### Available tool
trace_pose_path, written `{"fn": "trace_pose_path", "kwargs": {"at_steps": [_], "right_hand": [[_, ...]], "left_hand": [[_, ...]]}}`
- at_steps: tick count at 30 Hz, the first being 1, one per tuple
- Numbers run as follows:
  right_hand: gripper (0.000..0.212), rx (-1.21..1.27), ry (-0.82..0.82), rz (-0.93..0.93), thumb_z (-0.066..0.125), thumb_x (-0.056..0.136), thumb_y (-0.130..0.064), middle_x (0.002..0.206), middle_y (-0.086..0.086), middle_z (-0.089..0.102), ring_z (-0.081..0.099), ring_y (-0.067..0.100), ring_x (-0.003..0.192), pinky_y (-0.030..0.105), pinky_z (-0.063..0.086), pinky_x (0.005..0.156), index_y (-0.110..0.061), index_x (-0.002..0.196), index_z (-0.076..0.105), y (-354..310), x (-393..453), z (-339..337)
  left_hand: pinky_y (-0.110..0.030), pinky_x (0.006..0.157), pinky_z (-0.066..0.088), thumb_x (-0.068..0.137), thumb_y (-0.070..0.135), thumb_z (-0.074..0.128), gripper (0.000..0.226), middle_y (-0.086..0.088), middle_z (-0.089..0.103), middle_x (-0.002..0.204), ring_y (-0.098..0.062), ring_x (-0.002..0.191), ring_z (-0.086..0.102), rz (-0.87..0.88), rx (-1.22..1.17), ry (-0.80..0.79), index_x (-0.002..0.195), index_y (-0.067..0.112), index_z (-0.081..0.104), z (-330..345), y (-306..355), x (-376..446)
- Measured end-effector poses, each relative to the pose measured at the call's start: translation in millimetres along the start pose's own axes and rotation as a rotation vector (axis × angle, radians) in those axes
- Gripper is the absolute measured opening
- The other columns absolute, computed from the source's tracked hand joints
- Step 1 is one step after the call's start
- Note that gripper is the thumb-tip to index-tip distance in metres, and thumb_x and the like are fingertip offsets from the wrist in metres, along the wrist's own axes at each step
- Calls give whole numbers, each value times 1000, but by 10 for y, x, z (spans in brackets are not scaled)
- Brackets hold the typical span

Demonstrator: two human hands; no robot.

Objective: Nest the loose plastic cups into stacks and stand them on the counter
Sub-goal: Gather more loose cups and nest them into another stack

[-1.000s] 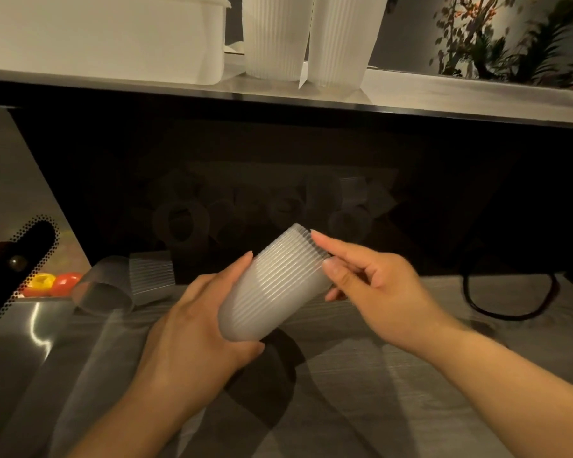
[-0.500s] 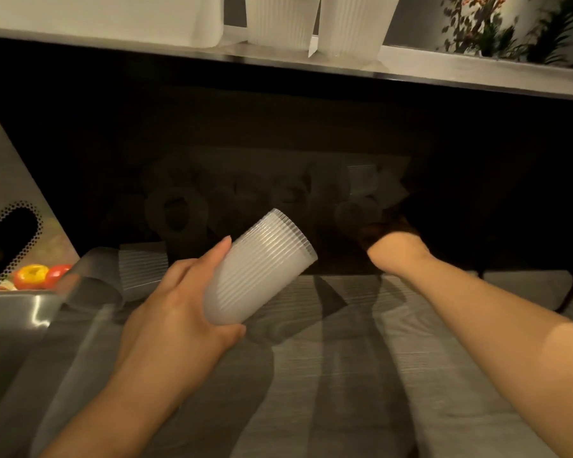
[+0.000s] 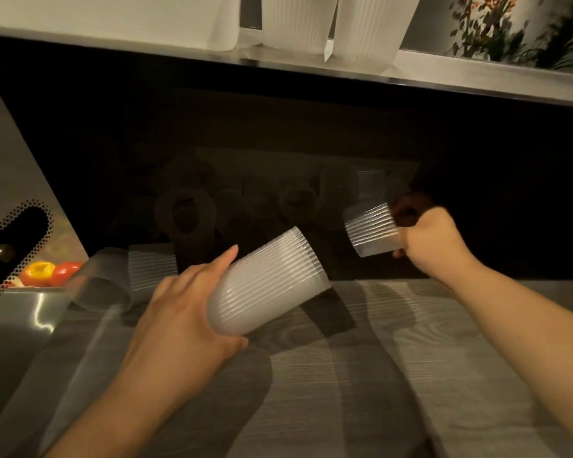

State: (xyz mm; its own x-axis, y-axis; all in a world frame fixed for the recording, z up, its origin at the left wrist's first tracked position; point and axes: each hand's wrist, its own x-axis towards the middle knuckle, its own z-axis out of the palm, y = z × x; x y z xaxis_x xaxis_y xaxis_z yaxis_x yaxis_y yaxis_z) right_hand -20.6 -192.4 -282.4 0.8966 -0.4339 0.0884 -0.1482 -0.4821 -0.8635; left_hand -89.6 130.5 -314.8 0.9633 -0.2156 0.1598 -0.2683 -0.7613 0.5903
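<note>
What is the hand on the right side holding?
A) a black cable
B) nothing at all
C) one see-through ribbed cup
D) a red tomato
C: the right hand has its fingers curled round a single ribbed cup, lifted out of the dark space behind the counter, while the left hand holds the stack of cups.
</note>
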Motion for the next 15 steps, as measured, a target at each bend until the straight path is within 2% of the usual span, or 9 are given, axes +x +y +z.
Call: {"fn": "trace_pose_path", "kwargs": {"at_steps": [1, 3, 5, 7, 9, 11, 15], "right_hand": [[29, 74, -96, -46, 65, 87, 4, 100, 14, 67, 67, 26, 82, 25, 52, 49, -9, 112, 59, -95, -106, -26], [33, 249, -272, -68, 62, 89, 4, 103, 15, 68, 69, 26, 85, 24, 53, 49, -13, 116, 57, -269, -301, -60], [28, 327, -401, -64, 63, 88, 1, 103, 17, 71, 70, 29, 88, 32, 58, 59, -12, 112, 62, -431, -444, -70], [25, 285, -523, -97, 67, 84, -4, 98, 15, 74, 72, 28, 88, 38, 60, 70, -12, 107, 69, -587, -523, -40], [26, 247, -591, -124, 69, 80, -6, 95, 12, 75, 73, 27, 87, 38, 61, 73, -12, 106, 72, -734, -587, 3], [29, 277, -612, -130, 71, 77, -7, 96, 11, 75, 73, 27, 90, 37, 62, 73, -14, 105, 72, -851, -647, 27], [33, 267, -672, -201, 71, 77, -6, 100, 7, 75, 72, 24, 94, 37, 61, 77, -14, 109, 72, -1055, -767, 126]], "left_hand": [[-24, 89, 30, 61, 38, 87, 114, 40, 32, 111, 7, 108, 26, 0, -21, -9, 136, 68, 8, -14, 0, -24], [-25, 89, 32, 59, 38, 89, 113, 47, 31, 111, 8, 108, 29, 0, -75, -27, 129, 75, 8, -59, 11, -78], [-24, 91, 34, 57, 37, 90, 114, 51, 31, 112, 11, 107, 33, 2, -127, -34, 126, 79, 10, -120, 30, -127], [-19, 86, 35, 55, 38, 91, 115, 52, 31, 113, 15, 102, 38, 4, -164, -36, 123, 82, 10, -191, 54, -175], [-17, 83, 35, 55, 38, 91, 115, 53, 29, 114, 16, 101, 38, 2, -188, -39, 123, 82, 9, -277, 68, -236], [-18, 85, 35, 55, 36, 92, 116, 53, 28, 115, 14, 104, 37, -1, -205, -41, 126, 80, 11, -362, 53, -298], [-9, 84, 35, 52, 27, 94, 113, 50, 33, 118, 20, 107, 39, 0, -246, -15, 125, 77, 23, -514, -23, -420]]}}
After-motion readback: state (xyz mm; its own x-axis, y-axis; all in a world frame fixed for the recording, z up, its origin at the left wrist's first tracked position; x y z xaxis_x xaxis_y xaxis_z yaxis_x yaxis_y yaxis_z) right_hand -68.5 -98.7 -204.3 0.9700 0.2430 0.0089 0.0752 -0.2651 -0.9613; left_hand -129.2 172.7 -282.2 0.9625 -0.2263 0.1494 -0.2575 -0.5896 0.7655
